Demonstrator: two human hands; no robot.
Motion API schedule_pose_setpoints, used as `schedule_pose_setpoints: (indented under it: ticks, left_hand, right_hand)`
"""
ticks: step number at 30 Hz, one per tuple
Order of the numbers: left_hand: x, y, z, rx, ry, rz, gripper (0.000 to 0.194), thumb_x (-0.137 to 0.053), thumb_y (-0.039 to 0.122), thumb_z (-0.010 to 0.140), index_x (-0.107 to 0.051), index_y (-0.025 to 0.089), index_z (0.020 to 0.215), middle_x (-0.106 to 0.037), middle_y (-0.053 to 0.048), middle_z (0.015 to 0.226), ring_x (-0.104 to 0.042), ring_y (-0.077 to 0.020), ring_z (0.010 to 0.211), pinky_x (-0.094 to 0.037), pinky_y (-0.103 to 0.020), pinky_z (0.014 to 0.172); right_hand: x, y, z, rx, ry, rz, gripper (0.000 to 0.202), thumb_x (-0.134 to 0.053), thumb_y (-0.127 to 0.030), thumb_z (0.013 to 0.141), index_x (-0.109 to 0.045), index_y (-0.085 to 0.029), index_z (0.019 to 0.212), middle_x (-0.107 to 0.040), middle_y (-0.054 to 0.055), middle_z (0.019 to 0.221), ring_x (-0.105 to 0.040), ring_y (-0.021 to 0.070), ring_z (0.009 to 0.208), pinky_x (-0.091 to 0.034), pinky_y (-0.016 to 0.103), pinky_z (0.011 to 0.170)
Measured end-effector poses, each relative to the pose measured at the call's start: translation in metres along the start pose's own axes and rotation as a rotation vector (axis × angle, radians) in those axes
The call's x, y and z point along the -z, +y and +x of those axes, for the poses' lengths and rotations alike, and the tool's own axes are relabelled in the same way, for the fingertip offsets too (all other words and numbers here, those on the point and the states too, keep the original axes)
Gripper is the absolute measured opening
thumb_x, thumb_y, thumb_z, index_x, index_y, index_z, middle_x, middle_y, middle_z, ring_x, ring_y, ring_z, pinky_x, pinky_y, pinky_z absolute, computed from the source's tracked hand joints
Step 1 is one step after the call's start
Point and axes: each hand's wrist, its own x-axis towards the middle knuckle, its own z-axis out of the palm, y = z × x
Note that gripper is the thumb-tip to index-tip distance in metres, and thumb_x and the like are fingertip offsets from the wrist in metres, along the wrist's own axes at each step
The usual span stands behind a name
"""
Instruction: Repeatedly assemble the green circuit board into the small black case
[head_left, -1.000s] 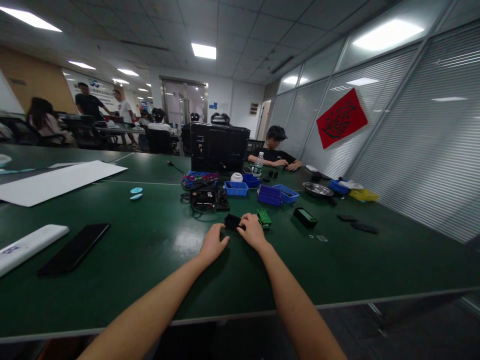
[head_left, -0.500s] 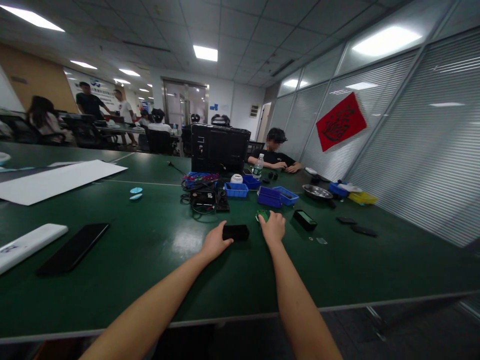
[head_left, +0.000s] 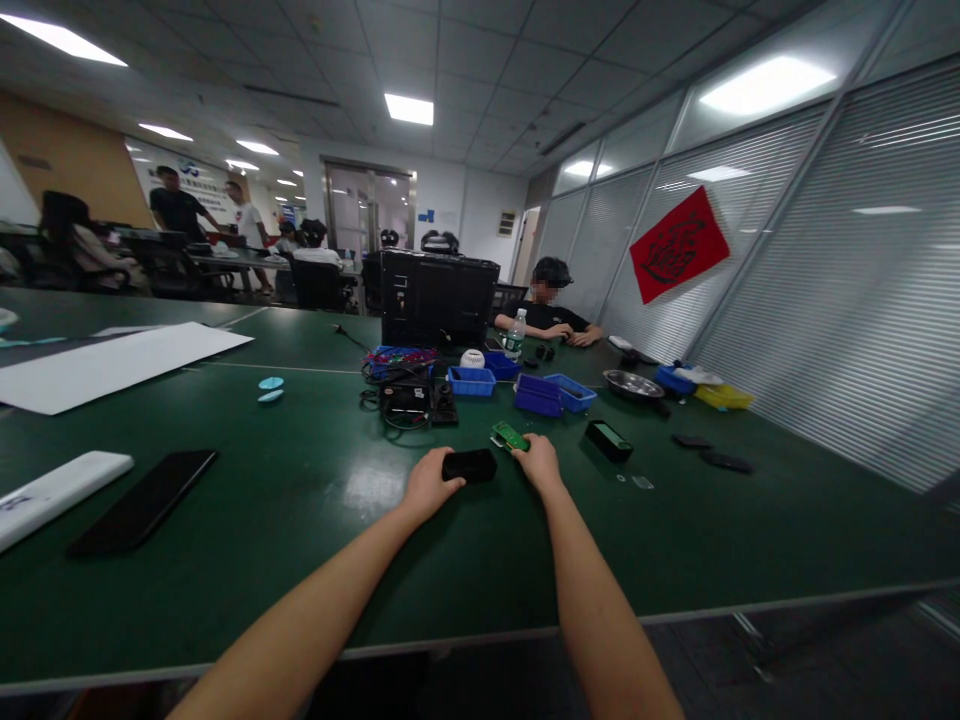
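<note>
My left hand (head_left: 433,484) is closed on the left end of a black box (head_left: 471,466) at the middle of the green table (head_left: 300,580). A green circuit board (head_left: 510,437) is pinched by its right end in my right hand (head_left: 538,462), just behind and to the right of the black box. The board is tilted, with a pale part along its left edge. Right of my right hand lies another black case (head_left: 609,440) with a greenish panel on top. A small ring and a clear piece (head_left: 642,482) lie nearby.
Behind my hands are blue trays (head_left: 471,381), cables with a black device (head_left: 406,398), a bottle (head_left: 515,334) and a monitor (head_left: 439,298). A metal bowl (head_left: 634,384) stands right. A person (head_left: 551,300) sits across. A black slab (head_left: 142,502) and white bar (head_left: 64,490) lie left.
My right hand has moved slightly left and down with the circuit board, and more of the board shows. The black box in my left hand has turned slightly.
</note>
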Motion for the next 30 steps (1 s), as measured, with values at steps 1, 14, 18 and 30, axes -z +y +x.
schedule_pose_setpoints:
  ticks: [1,14,18,30]
  left_hand:
    - [0.000,0.000,0.000,-0.016,0.009,0.005,0.047,-0.066,0.027,0.064,-0.050,0.021,0.108,-0.056,-0.005,0.109,-0.052,-0.0199,0.101,-0.038,-0.030,0.088]
    - [-0.004,-0.005,0.002,0.009,0.009,-0.026,0.058,-0.068,0.026,0.063,-0.048,0.019,0.117,-0.056,-0.006,0.116,-0.051,-0.0205,0.104,-0.036,-0.031,0.091]
    - [-0.006,-0.008,0.003,-0.005,0.017,-0.043,0.059,-0.068,0.027,0.063,-0.047,0.019,0.118,-0.056,-0.006,0.116,-0.052,-0.0205,0.103,-0.037,-0.031,0.090]
    - [0.001,0.002,-0.001,0.054,-0.018,-0.059,0.087,-0.066,0.023,0.064,-0.018,0.027,0.136,-0.056,-0.006,0.115,-0.053,-0.0217,0.104,-0.038,-0.030,0.086]
  right_hand:
    - [-0.001,-0.001,0.001,-0.017,-0.018,0.098,0.036,-0.067,-0.024,0.057,-0.064,-0.015,0.091,-0.061,0.012,0.089,-0.058,0.0249,0.085,-0.043,0.036,0.076]
    - [0.019,-0.035,-0.020,0.125,-0.540,1.130,0.047,-0.071,-0.019,0.053,-0.060,-0.018,0.099,-0.063,0.004,0.096,-0.057,0.0173,0.091,-0.041,0.034,0.087]
    - [0.017,-0.033,-0.021,0.183,-0.587,0.859,0.046,-0.069,-0.020,0.055,-0.061,-0.016,0.100,-0.063,0.004,0.092,-0.057,0.0169,0.087,-0.042,0.034,0.083]
    - [0.023,-0.040,-0.025,0.264,-0.583,0.664,0.042,-0.064,-0.017,0.059,-0.060,-0.018,0.101,-0.061,0.003,0.098,-0.055,0.0178,0.092,-0.041,0.033,0.085]
